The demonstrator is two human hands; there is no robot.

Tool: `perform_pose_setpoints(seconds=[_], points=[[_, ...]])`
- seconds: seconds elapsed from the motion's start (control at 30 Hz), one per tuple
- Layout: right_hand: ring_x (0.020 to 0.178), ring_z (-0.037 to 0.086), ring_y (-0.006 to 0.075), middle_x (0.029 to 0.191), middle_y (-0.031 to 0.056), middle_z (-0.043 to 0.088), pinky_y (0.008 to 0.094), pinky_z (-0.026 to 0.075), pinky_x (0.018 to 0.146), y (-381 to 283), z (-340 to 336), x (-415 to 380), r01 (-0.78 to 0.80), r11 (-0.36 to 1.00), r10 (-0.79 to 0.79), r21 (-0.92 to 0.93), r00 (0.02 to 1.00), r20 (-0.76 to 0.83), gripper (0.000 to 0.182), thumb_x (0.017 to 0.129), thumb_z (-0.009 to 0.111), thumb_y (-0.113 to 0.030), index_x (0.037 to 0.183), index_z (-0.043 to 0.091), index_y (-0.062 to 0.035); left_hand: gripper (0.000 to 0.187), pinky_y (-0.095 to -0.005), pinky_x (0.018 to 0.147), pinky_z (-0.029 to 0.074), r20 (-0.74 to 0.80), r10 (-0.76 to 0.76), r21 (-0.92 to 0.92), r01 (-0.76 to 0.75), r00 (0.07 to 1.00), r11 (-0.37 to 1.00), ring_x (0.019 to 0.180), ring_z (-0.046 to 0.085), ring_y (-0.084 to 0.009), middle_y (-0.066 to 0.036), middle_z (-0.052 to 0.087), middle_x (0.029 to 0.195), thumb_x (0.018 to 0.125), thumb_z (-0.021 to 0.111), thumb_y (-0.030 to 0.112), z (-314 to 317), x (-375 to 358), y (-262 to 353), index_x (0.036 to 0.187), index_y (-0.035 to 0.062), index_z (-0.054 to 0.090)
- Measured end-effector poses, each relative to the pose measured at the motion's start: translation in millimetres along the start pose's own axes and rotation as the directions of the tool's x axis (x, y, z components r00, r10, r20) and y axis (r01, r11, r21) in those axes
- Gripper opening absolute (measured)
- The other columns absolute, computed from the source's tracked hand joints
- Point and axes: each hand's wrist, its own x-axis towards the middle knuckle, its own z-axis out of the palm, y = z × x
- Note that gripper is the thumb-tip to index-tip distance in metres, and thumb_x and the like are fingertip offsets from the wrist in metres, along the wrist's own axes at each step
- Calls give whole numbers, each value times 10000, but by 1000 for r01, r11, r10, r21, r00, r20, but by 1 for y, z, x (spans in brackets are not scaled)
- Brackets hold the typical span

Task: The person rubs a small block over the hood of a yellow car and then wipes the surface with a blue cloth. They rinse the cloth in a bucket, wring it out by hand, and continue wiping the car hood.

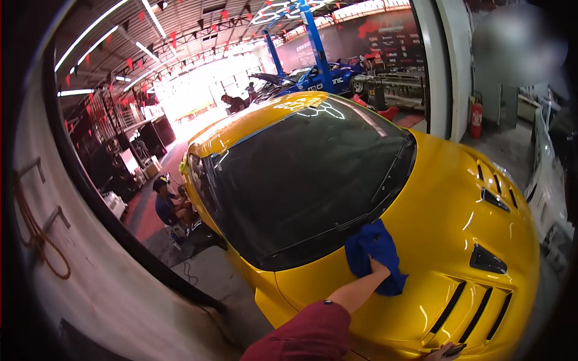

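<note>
My left hand (pixel 377 265) presses a blue microfiber cloth (pixel 384 245) onto the yellow car's hood (pixel 430 204), just below the windshield's base. Folds of the cloth hide most of its fingers. A maroon sleeve covers the upper part of that arm. At the bottom edge, beside the slotted hood vents (pixel 478 313), my right hand (pixel 442 353) is partly in view. It holds a small dark object (pixel 456 349), whose kind I cannot make out. The dark windshield (pixel 307 174) and its wiper (pixel 361 221) lie beyond the cloth.
A pale wall (pixel 108 271) with a hanging rope (pixel 37 237) stands close on the left. A person (pixel 168 201) crouches by the car's far side. Behind are a blue car (pixel 313 77) and blue lift posts (pixel 316 45). A fire extinguisher (pixel 475 118) stands at right.
</note>
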Motion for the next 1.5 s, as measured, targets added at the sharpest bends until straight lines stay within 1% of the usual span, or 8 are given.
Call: perform_pose_setpoints(seconds=[0.23,0.4,0.47,0.67,0.77,0.93,1.13,1.5], points=[[1174,604,365,1312,302,598,417,487,1005,-64,-9,-2,-300,932,339,-202,920,196,716,994,671,-434,1419,472,107,391,-321,977,374,231,-20,-757,193,973,624,1137,500,-166,-15,542,1242,1064,478,365,-130,-55,33,1361,116,528],[1185,619,401,1315,284,623,439,492,1003,-84,-15,-35,-217,894,370,-392,852,371,759,923,728,-513,1338,549,97,345,-305,913,396,300,-34,-870,288,953,400,1060,517,-152,-6,552,1165,1064,495,356,-214,-96,29,1308,119,556],[1154,633,408,1264,282,652,453,492,999,59,1,-36,-293,938,347,-186,818,460,782,878,762,-527,1309,571,97,328,-298,887,404,304,-53,-891,304,951,338,1030,524,-146,-3,555,1134,1064,502,352,-244,-115,21,1287,120,567],[1028,636,330,1106,214,669,415,495,929,-26,-17,-45,-150,944,299,-295,766,568,568,913,734,-398,1209,612,71,280,-278,811,431,257,-165,-926,292,952,241,938,544,-130,7,567,1042,1064,523,342,-337,-159,-8,1223,124,600],[796,555,225,936,105,592,362,481,727,5,-11,-43,-174,953,288,-248,772,566,481,964,695,-352,1190,556,50,259,-268,772,444,207,-250,-929,270,946,251,892,555,-121,12,573,996,1064,533,336,-387,-175,-21,1192,126,617],[982,639,270,1144,188,665,384,518,864,-30,-6,-54,-277,952,298,-132,731,614,648,945,723,-302,1418,462,57,231,-251,708,466,120,-512,-864,343,850,367,815,572,-107,20,583,919,1064,551,327,-470,-192,-35,1139,130,645],[767,584,194,971,118,639,340,483,682,-139,10,-65,-315,903,430,-293,672,602,740,914,744,-249,1480,347,17,293,-276,738,496,109,-275,-678,274,955,682,909,655,-188,-20,688,1042,1008,635,293,-517,-216,-11,1239,115,662],[1170,559,519,1289,372,541,545,454,1025,-116,-33,-38,65,769,316,-636,827,466,865,821,768,-350,1464,365,67,320,-302,755,507,304,-17,-463,164,952,871,911,660,-226,-50,697,1055,980,658,286,-462,-196,-6,1241,100,666]])
